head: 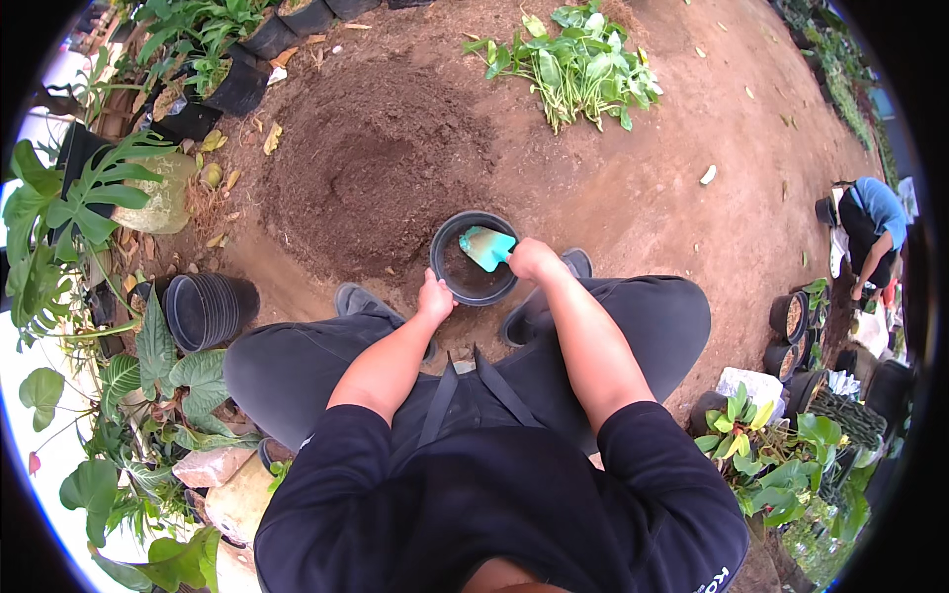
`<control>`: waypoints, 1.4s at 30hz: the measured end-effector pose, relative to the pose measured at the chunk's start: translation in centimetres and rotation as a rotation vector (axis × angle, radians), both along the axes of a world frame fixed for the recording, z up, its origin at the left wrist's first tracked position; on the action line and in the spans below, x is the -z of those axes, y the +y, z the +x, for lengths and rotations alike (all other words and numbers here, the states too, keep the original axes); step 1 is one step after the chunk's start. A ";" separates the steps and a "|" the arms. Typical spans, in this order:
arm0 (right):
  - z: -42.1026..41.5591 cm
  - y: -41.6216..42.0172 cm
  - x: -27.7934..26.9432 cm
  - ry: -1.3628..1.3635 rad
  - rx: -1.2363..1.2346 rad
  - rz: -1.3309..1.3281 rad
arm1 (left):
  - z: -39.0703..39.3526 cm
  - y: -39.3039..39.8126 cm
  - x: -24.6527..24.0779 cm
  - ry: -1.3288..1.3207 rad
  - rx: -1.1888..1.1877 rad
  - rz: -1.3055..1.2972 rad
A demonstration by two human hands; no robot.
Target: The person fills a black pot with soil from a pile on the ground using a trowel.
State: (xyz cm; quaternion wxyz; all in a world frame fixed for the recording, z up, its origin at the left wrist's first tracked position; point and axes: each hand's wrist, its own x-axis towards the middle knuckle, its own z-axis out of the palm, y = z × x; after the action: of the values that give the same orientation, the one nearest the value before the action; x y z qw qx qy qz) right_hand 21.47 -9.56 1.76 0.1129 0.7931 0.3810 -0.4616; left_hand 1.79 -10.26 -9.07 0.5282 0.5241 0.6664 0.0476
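Note:
A round black plastic plant pot (474, 296) stands between my shoes, with dark soil (474, 280) inside it. My left hand (437, 296) grips the pot's rim at its lower left side. In my right hand (534, 259) is the handle of a turquoise hand trowel (489, 247). The trowel's blade, smeared with soil, is over the pot's opening and points to the left. My fingers cover most of its handle. Just beyond the pot spreads a wide mound of loose dark soil (371, 163).
A bunch of leafy green cuttings (586, 67) lies on the ground beyond. Nested black pots (204, 311) lie by my left knee. Potted plants line both sides, among them a large-leaved monstera (104, 193). Another person (875, 230) bends down at the far right.

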 end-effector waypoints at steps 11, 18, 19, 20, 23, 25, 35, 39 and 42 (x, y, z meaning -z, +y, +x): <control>-2.2 -1.1 -0.6 0.024 -0.190 0.214 | -0.3 0.3 0.3 -0.003 0.004 -0.032; -2.4 -2.0 0.2 0.060 -0.199 0.074 | 0.5 -0.6 0.0 -0.130 -0.065 -0.096; -1.9 -0.9 -2.2 0.089 -0.173 0.057 | 0.5 -0.4 -0.4 -0.127 -0.067 -0.116; -1.5 -1.0 -1.4 0.050 -0.228 0.139 | 0.5 -0.7 -0.2 -0.170 -0.090 -0.129; -1.8 -1.3 -1.8 0.050 -0.192 0.147 | 0.8 -0.7 -0.2 -0.193 -0.115 -0.258; -1.9 -1.9 -0.1 0.049 -0.186 0.081 | 1.4 -1.4 -0.3 -0.242 -0.153 -0.290; -1.0 -1.4 -0.2 0.063 -0.122 0.043 | -0.6 1.4 1.3 0.059 0.142 0.081; 0.7 -0.6 -1.0 0.074 -0.112 0.052 | 0.4 -0.4 -0.4 0.019 0.017 -0.005; -0.5 -1.3 -0.3 0.002 -0.078 0.085 | 0.3 0.8 0.0 0.207 0.141 0.102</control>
State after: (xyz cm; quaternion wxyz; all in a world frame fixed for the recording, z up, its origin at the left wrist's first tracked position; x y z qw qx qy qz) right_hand 20.95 -10.87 2.10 0.0967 0.7813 0.4309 -0.4411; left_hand 2.12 -9.46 -9.10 0.4311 0.5979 0.6757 -0.0100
